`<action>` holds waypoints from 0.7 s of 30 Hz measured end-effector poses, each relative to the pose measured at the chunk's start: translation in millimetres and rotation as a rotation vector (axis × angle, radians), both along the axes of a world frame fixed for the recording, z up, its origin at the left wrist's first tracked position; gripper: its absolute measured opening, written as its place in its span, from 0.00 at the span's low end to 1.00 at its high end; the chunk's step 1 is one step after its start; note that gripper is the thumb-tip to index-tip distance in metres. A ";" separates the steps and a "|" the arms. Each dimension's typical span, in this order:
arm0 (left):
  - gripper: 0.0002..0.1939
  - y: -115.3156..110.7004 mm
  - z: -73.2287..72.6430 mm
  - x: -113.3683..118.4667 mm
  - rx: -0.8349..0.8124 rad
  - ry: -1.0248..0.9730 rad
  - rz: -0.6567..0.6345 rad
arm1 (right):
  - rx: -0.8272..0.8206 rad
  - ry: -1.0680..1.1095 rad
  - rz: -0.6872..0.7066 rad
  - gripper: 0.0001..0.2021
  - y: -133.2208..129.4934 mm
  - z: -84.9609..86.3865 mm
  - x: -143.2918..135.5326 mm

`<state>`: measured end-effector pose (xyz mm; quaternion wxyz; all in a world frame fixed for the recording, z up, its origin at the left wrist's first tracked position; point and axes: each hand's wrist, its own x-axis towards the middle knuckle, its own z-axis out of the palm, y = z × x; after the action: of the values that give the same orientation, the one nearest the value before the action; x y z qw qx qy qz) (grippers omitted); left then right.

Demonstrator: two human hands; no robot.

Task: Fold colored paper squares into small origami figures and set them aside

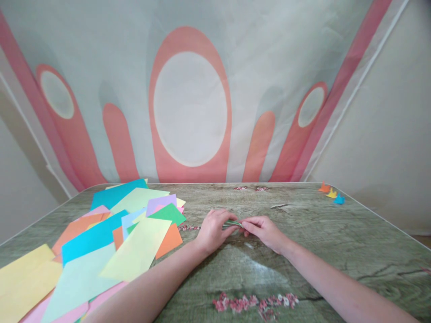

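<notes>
Between my two hands is a small folded piece of green paper, held just above the middle of the table. My left hand grips its left end, thumb below and fingers above. At its right end, my right hand pinches the tip between thumb and fingers. Much of the paper is hidden by the fingers, so its full shape does not show.
Loose sheets of coloured paper lie in an overlapping pile on the left of the wood-patterned table. Small folded orange, yellow and blue paper figures stand at the far right edge. A printed cloth hangs behind.
</notes>
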<state>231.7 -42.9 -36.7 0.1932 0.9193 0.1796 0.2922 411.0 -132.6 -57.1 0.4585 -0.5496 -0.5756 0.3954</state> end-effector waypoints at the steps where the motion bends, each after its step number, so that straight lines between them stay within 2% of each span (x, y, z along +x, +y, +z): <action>1: 0.07 0.2 -0.8 0.1 -0.009 0.000 0.006 | 0.002 0.012 -0.006 0.18 -0.4 1.2 -0.6; 6: 0.09 -1.1 -3.9 1.0 -0.040 -0.028 0.022 | 0.031 0.024 0.002 0.14 -1.0 2.2 -4.5; 9: 0.19 -2.8 -4.2 1.7 -0.064 -0.092 0.030 | 0.045 0.005 -0.054 0.14 1.0 -2.0 -5.4; 12: 0.24 -1.4 -4.9 3.3 -0.088 -0.245 0.109 | 0.027 0.195 -0.183 0.14 4.9 -6.8 -2.8; 15: 0.21 3.9 -8.2 5.6 -0.147 -0.380 0.201 | 0.003 0.479 -0.291 0.16 9.1 -9.5 1.8; 17: 0.18 8.0 -11.4 6.7 -0.231 -0.418 0.239 | -0.008 0.598 -0.314 0.17 11.0 -10.0 4.2; 21: 0.16 13.9 -17.1 7.4 -0.331 -0.428 0.281 | -0.016 0.682 -0.302 0.14 11.8 -10.6 6.1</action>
<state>239.1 -29.0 -53.8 0.3313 0.7590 0.3055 0.4700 417.1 -120.8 -67.7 0.6729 -0.4686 -0.2991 0.4880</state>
